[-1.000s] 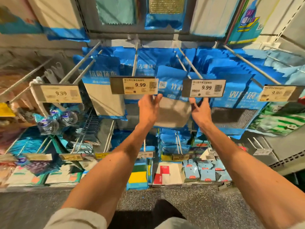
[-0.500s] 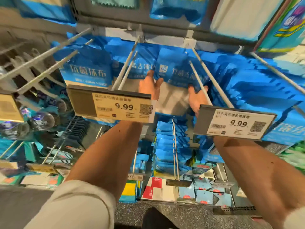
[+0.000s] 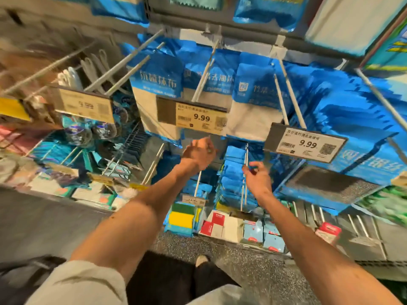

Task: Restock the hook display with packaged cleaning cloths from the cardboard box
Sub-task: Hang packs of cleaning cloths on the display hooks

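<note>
Hands hover in open room below the tags, touching nothing. Left hand (image 3: 199, 154), blurred, seems loosely curled and empty, just under the lower edge of the middle price tag (image 3: 201, 117). Right hand (image 3: 256, 179), at four o'clock from it, has its fingers loosely curled and holds nothing. Packaged cloth (image 3: 255, 100) hangs at one o'clock from the left hand, its right edge beside a hook rod (image 3: 279, 93).

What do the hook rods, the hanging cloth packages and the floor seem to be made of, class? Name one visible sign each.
Hook rods: probably metal with a pale coated finish; thin, straight, unbending under load.
Cloth packages: likely glossy plastic film; blue print, with pale cloth seemingly showing through a clear lower part.
Floor: speckled and stone-like, perhaps terrazzo.
</note>
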### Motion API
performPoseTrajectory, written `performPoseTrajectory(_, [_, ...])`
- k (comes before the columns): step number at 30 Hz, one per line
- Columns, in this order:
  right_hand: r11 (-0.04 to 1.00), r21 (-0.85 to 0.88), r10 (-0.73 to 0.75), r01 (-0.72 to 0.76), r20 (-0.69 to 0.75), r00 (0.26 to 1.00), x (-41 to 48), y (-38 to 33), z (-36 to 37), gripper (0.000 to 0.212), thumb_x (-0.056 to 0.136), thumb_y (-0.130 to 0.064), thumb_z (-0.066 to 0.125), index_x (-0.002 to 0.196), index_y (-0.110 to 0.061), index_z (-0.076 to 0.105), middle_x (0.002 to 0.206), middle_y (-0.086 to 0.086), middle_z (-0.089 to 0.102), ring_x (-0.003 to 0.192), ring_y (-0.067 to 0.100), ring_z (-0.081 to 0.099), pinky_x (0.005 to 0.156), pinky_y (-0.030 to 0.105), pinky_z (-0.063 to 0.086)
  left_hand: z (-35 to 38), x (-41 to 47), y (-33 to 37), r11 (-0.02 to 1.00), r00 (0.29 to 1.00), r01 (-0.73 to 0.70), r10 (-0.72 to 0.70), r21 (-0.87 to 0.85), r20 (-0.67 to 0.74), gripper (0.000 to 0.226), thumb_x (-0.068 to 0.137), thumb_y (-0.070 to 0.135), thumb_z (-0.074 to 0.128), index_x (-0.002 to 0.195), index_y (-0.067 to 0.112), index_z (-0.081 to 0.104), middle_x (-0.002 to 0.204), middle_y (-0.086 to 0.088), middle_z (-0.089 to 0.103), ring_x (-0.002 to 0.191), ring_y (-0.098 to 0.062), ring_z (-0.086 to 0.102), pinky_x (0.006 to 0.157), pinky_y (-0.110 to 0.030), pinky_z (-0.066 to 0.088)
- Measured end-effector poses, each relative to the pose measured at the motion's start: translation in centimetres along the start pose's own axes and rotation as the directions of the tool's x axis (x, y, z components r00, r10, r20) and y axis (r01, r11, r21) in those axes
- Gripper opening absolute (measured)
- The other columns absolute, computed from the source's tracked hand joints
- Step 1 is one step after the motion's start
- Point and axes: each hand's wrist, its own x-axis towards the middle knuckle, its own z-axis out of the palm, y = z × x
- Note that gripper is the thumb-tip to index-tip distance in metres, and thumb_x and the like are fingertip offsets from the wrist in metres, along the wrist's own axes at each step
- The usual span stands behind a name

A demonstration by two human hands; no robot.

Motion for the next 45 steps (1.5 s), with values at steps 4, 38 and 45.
performPoseTrajectory(4, [0.989,-0.076,-0.116,0.128,0.145,0.983,-8.9,0.5,3.8,0.017,0.09,-0.026,0.07,0.102,-0.02,0.059,0.076,-0.006,0.059,0.071,0.017,0.057,0.069,0.029,0.043,-4.8,-12.2,-4.1,0.994,0.999,-0.033,0.035,0.108,-0.02,0.021,0.089,0.043,0.066,0.088,0.023,0.063,0.095,-0.01,0.071,0.095,-0.033,0.066,0.075,-0.037,0.05])
performPoseTrajectory(38, [0.676,0.143,-0.419,0.723,0.882,0.217,-56.1,-35.0,52.9,0.064,0.064,-0.062,0.063,0.098,-0.008,0.07,0.092,0.008,0.075,0.08,0.021,0.07,0.077,0.039,0.058,-34.7,-66.6,-48.6,0.374,0.102,0.505,-0.921,-0.778,-0.376,0.035,0.098,0.043,0.055,0.111,0.012,0.064,0.115,-0.011,0.069,0.105,-0.031,0.064,0.091,-0.036,0.048])
performPoseTrajectory(45, [0.788,0.053,-0.287,0.614,0.913,0.291,-57.0,-37.0,54.8,0.05,0.069,-0.01,0.086,0.11,-0.009,0.057,0.104,0.005,0.067,0.093,0.022,0.067,0.084,0.042,0.058,-35.6,-64.0,-52.6,0.289,0.145,0.436,-0.957,-0.852,-0.25,0.061,0.093,0.058,0.055,0.106,-0.001,0.067,0.1,-0.01,0.066,0.095,-0.028,0.063,0.081,-0.036,0.047])
